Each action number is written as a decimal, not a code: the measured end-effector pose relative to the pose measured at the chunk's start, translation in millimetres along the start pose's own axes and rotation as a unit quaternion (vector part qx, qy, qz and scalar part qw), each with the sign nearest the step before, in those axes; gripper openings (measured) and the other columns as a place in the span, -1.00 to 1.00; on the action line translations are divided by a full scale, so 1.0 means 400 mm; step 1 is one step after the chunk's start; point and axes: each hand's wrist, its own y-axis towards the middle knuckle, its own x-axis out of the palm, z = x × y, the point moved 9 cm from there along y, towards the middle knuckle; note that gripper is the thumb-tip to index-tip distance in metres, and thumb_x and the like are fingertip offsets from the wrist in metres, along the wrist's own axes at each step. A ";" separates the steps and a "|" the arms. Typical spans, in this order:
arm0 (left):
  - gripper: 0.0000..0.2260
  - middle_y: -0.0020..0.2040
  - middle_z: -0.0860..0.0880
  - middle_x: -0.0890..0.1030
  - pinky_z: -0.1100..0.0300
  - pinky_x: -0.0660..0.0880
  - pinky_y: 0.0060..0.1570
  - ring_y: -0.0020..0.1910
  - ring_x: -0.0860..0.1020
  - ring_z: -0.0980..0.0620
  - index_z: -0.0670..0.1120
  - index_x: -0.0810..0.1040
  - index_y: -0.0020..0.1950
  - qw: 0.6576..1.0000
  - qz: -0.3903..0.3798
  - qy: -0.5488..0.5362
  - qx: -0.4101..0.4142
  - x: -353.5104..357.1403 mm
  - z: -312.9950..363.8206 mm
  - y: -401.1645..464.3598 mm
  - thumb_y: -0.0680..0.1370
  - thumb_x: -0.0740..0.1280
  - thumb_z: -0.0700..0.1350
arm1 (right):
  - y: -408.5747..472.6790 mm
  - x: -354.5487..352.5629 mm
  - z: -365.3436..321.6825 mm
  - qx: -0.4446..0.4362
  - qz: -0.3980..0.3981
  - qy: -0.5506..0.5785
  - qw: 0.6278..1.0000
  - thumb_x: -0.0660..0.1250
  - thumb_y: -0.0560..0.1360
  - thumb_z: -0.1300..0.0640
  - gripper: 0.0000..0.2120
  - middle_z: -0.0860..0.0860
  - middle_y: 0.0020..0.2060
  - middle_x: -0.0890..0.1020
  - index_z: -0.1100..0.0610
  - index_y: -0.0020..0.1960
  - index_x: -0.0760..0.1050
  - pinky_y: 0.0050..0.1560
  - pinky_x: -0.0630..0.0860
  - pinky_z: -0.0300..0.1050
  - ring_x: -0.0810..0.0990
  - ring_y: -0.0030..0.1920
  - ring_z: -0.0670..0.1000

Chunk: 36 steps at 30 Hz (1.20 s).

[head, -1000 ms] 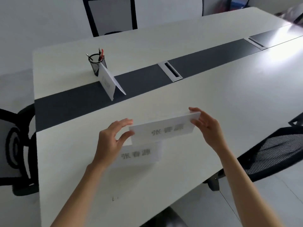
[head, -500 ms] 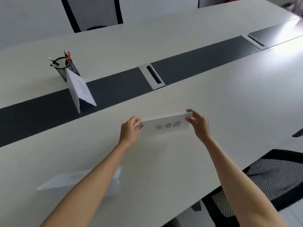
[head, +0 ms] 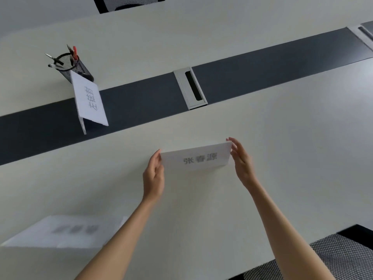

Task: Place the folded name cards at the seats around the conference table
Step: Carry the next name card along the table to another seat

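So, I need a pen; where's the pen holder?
Head view, upper left: black mesh pen holder on the white table, right behind the standing white name card.

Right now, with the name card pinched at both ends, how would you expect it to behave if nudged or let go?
The name card looks like thin folded paper, so probably very light and easily slid on the smooth conference table. It spans flat between the left hand and right hand without sagging, suggesting some stiffness. The folded card by the pen holder stands unaided, yet a tent shape likely tips readily.
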 end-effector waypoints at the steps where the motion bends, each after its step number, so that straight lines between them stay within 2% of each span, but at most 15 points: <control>1: -0.60 0.38 -0.05 0.40 0.13 0.28 0.37 0.36 0.37 0.06 -0.10 0.34 0.37 1.000 -0.017 -0.023 -0.011 0.020 -0.001 0.004 0.52 0.17 -0.22 | 0.015 0.000 0.005 0.004 -0.006 0.003 1.000 0.02 0.54 0.37 -0.56 -0.09 0.26 0.41 0.08 0.36 0.31 0.33 0.28 -0.14 0.37 0.36 0.02; 4: -0.42 0.43 0.00 0.29 0.13 0.16 0.44 0.43 0.25 0.08 -0.10 0.22 0.43 0.998 -0.052 -0.024 -0.028 0.072 0.020 0.047 0.39 0.11 -0.28 | 0.081 -0.013 -0.009 0.018 0.000 0.025 1.000 0.00 0.46 0.48 -0.43 -0.03 0.35 0.36 0.11 0.40 0.25 0.42 0.25 0.00 0.29 0.42 0.05; 7: -0.43 0.50 -0.03 0.18 0.21 0.09 0.42 0.48 0.15 0.07 -0.09 0.10 0.47 0.997 -0.071 -0.011 -0.036 0.118 0.066 0.111 0.47 0.10 -0.34 | 0.163 -0.021 -0.052 0.024 0.000 0.042 0.999 -0.03 0.42 0.53 -0.39 0.10 0.44 0.29 0.19 0.43 0.20 0.40 0.27 -0.01 0.25 0.42 0.03; 10: -0.47 0.52 -0.04 0.14 0.25 0.08 0.39 0.49 0.12 0.06 -0.11 0.07 0.48 0.997 -0.066 -0.020 -0.033 0.142 0.110 0.182 0.52 0.07 -0.35 | 0.244 -0.026 -0.092 0.017 0.001 0.046 0.999 -0.03 0.40 0.54 -0.39 0.10 0.40 0.33 0.21 0.41 0.22 0.38 0.29 -0.04 0.29 0.39 0.06; 15: -0.48 0.52 -0.01 0.16 0.22 0.08 0.43 0.49 0.13 0.09 -0.09 0.09 0.48 0.998 -0.066 -0.005 -0.023 0.157 0.134 0.267 0.52 0.07 -0.32 | 0.355 -0.024 -0.119 0.015 -0.012 0.029 0.999 -0.01 0.40 0.51 -0.40 0.11 0.42 0.32 0.21 0.41 0.24 0.41 0.25 0.00 0.26 0.42 0.05; 18: -0.45 0.50 0.02 0.21 0.24 0.11 0.39 0.47 0.16 0.11 -0.06 0.09 0.48 0.998 -0.062 -0.008 -0.022 0.155 0.136 0.291 0.51 0.08 -0.31 | 0.381 -0.015 -0.138 0.001 -0.030 0.016 0.999 -0.01 0.39 0.48 -0.38 -0.03 0.28 0.43 0.11 0.38 0.29 0.32 0.31 -0.10 0.35 0.31 -0.04; 20: -0.45 0.49 0.03 0.23 0.20 0.12 0.42 0.46 0.18 0.12 -0.04 0.10 0.48 0.998 -0.065 -0.003 -0.019 0.150 0.131 0.296 0.50 0.09 -0.29 | 0.390 -0.012 -0.137 -0.002 -0.035 0.008 0.999 -0.03 0.32 0.44 -0.34 -0.05 0.23 0.46 0.06 0.36 0.32 0.30 0.31 -0.07 0.39 0.29 -0.02; 22: -0.46 0.49 0.04 0.23 0.17 0.11 0.44 0.46 0.17 0.13 -0.02 0.12 0.47 0.997 -0.070 0.008 -0.018 0.147 0.119 0.292 0.50 0.09 -0.28 | 0.390 -0.013 -0.125 0.005 -0.029 0.007 1.000 -0.02 0.30 0.42 -0.33 0.03 0.31 0.45 0.08 0.37 0.30 0.37 0.29 0.02 0.36 0.35 0.04; 24: -0.47 0.50 0.04 0.22 0.18 0.10 0.44 0.47 0.16 0.12 0.00 0.14 0.47 0.997 -0.076 0.016 -0.017 0.147 0.108 0.282 0.50 0.09 -0.27 | 0.382 -0.015 -0.113 0.016 -0.022 0.010 1.000 0.00 0.36 0.46 -0.36 0.11 0.38 0.38 0.11 0.41 0.25 0.41 0.27 0.10 0.31 0.40 0.09; 27: -0.43 0.50 0.05 0.21 0.23 0.11 0.39 0.47 0.15 0.11 0.01 0.12 0.47 0.996 -0.090 0.018 -0.021 0.150 0.099 0.275 0.46 0.10 -0.21 | 0.370 -0.014 -0.111 0.014 -0.025 0.007 1.000 0.01 0.41 0.48 -0.37 0.11 0.41 0.35 0.11 0.43 0.21 0.42 0.25 0.10 0.29 0.42 0.09; 30: -0.44 0.50 0.03 0.21 0.24 0.13 0.36 0.48 0.16 0.08 0.00 0.12 0.47 0.995 -0.091 0.031 -0.027 0.143 0.110 0.271 0.47 0.11 -0.22 | 0.361 -0.017 -0.114 0.008 -0.033 -0.015 0.999 -0.04 0.35 0.52 -0.30 0.10 0.41 0.36 0.08 0.42 0.21 0.42 0.27 0.09 0.31 0.42 0.07; 33: -0.55 0.47 -0.04 0.29 0.24 0.17 0.37 0.45 0.24 0.05 -0.10 0.21 0.44 0.998 -0.056 -0.009 -0.040 0.103 0.138 0.248 0.54 0.11 -0.25 | 0.321 -0.045 -0.113 0.045 -0.008 -0.021 0.999 -0.01 0.37 0.54 -0.34 0.15 0.42 0.31 0.19 0.43 0.16 0.40 0.29 0.02 0.31 0.42 0.10; 36: -0.69 0.32 -0.07 0.47 0.18 0.31 0.33 0.34 0.41 0.01 -0.14 0.41 0.30 0.998 -0.022 -0.030 -0.046 0.030 0.172 0.189 0.56 0.15 -0.18 | 0.237 -0.081 -0.154 0.020 0.057 -0.046 0.997 0.05 0.41 0.48 -0.47 0.15 0.32 0.45 0.21 0.35 0.31 0.29 0.37 -0.10 0.44 0.31 0.09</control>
